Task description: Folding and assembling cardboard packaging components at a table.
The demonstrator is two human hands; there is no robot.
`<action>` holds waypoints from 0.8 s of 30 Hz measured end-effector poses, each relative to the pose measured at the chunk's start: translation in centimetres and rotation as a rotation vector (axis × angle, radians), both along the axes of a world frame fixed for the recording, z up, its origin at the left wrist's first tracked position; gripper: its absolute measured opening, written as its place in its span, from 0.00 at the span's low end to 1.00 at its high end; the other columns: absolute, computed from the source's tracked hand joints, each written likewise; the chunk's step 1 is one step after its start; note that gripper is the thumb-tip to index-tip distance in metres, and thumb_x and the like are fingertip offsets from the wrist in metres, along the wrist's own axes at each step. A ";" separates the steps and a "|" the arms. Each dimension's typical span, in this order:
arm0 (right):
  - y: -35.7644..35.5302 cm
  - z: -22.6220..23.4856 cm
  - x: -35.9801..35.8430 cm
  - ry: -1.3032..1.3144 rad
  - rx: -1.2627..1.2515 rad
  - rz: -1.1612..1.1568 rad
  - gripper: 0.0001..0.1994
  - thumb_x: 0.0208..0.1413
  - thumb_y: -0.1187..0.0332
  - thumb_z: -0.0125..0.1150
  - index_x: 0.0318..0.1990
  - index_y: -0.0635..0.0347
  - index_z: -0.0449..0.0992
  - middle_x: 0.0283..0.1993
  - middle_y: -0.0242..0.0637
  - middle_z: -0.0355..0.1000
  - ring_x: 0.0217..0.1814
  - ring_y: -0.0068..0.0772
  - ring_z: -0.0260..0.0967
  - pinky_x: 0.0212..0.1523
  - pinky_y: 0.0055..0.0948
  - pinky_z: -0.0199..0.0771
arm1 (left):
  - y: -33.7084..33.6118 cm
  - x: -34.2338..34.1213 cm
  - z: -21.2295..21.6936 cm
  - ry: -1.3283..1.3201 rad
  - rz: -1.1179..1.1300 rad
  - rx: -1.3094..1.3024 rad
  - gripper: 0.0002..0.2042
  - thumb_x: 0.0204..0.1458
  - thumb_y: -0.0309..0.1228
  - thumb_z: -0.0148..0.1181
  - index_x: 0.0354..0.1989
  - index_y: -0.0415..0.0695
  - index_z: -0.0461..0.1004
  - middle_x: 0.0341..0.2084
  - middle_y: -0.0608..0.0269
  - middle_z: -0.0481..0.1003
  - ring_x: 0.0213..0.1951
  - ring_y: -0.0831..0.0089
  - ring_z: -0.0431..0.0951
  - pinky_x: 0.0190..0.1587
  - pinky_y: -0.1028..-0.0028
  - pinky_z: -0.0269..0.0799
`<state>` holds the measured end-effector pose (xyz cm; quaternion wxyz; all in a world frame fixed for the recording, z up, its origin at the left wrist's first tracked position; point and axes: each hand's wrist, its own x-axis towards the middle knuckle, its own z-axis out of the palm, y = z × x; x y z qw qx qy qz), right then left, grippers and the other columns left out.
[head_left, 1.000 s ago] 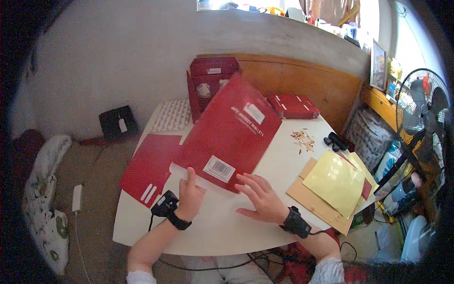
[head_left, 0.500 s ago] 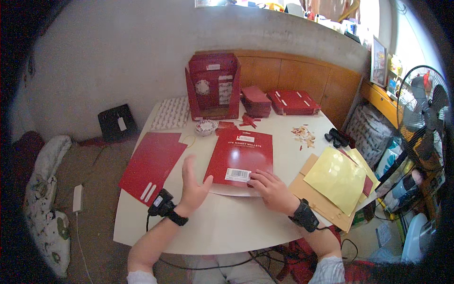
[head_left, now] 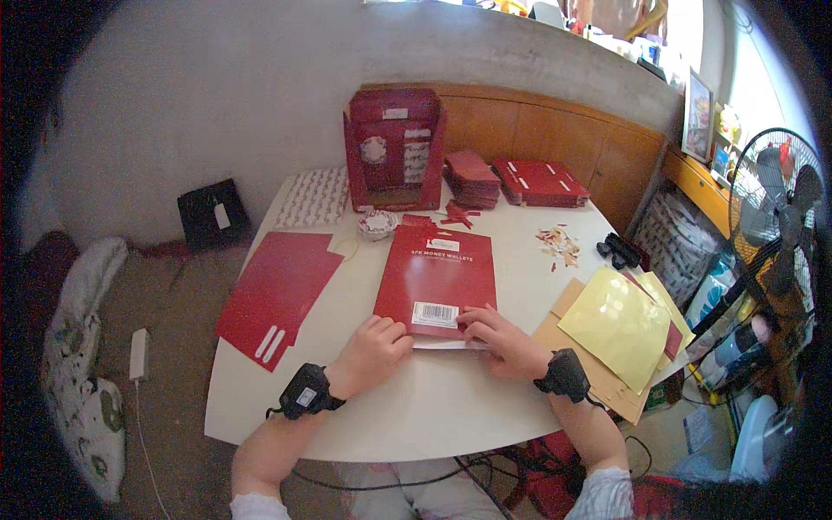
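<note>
A flat red cardboard packet [head_left: 438, 282] with a hang hole and a white barcode label [head_left: 435, 313] lies face up in the middle of the table. A white edge shows beneath its near side. Curled fingers of my left hand [head_left: 371, 357] grip its near left corner. My right hand [head_left: 510, 348] has its bent fingers on the near right corner, with the thumb low by the edge. The undersides of the fingertips are hidden. To the left lie flat red card pieces [head_left: 282, 286] with two white slots.
At the back of the white table [head_left: 390, 433] stand a red display box [head_left: 395, 186], a red stack [head_left: 472, 182] and slotted red cards [head_left: 544, 184]. A round sticker roll [head_left: 378, 225] sits before the box. Yellow sheets [head_left: 611, 321] lie right; a fan [head_left: 780, 195] stands beyond.
My left hand, earlier raised with fingers spread beside the packet, has come down and closed on its near left corner. My right hand stays at the near right corner.
</note>
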<state>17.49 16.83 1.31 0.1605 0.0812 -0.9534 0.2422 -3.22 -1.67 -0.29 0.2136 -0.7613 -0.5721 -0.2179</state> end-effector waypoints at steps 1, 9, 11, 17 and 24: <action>-0.2 0.1 0.0 -0.003 0.000 0.000 0.22 0.33 0.84 0.55 0.42 0.58 0.64 0.60 0.44 0.58 0.68 0.53 0.50 0.69 0.60 0.41 | 0.0 0.0 0.1 -0.003 0.000 0.000 0.03 0.42 0.28 0.57 0.23 0.43 0.70 0.23 0.62 0.68 0.31 0.65 0.70 0.37 0.67 0.65; -2.7 -1.1 -0.8 0.295 0.533 -0.185 0.08 0.39 0.71 0.63 0.29 0.54 0.70 0.35 0.33 0.65 0.37 0.36 0.65 0.38 0.35 0.66 | -0.3 2.7 0.3 0.260 0.039 -0.045 0.04 0.38 0.30 0.55 0.21 0.44 0.69 0.21 0.65 0.67 0.28 0.68 0.70 0.36 0.68 0.67; -2.9 -1.2 -0.6 0.288 0.510 -0.206 0.07 0.39 0.70 0.63 0.28 0.53 0.71 0.34 0.32 0.65 0.37 0.36 0.64 0.37 0.34 0.66 | -0.4 3.2 -0.1 0.243 0.031 -0.011 0.04 0.38 0.29 0.55 0.21 0.44 0.69 0.21 0.65 0.66 0.28 0.68 0.70 0.36 0.68 0.66; -3.1 -1.0 -0.2 0.231 0.405 -0.309 0.04 0.40 0.69 0.64 0.25 0.52 0.74 0.32 0.30 0.64 0.38 0.34 0.64 0.38 0.33 0.64 | -0.2 3.9 -0.5 0.076 0.036 0.072 0.04 0.36 0.29 0.56 0.19 0.44 0.69 0.21 0.63 0.65 0.29 0.66 0.67 0.36 0.66 0.61; -3.7 -2.2 -0.7 0.285 0.447 -0.454 0.04 0.41 0.68 0.64 0.25 0.51 0.74 0.32 0.29 0.64 0.38 0.32 0.62 0.40 0.33 0.60 | -0.2 4.6 -0.9 -0.032 0.181 0.076 0.04 0.35 0.28 0.56 0.18 0.44 0.69 0.22 0.62 0.64 0.32 0.64 0.66 0.40 0.63 0.59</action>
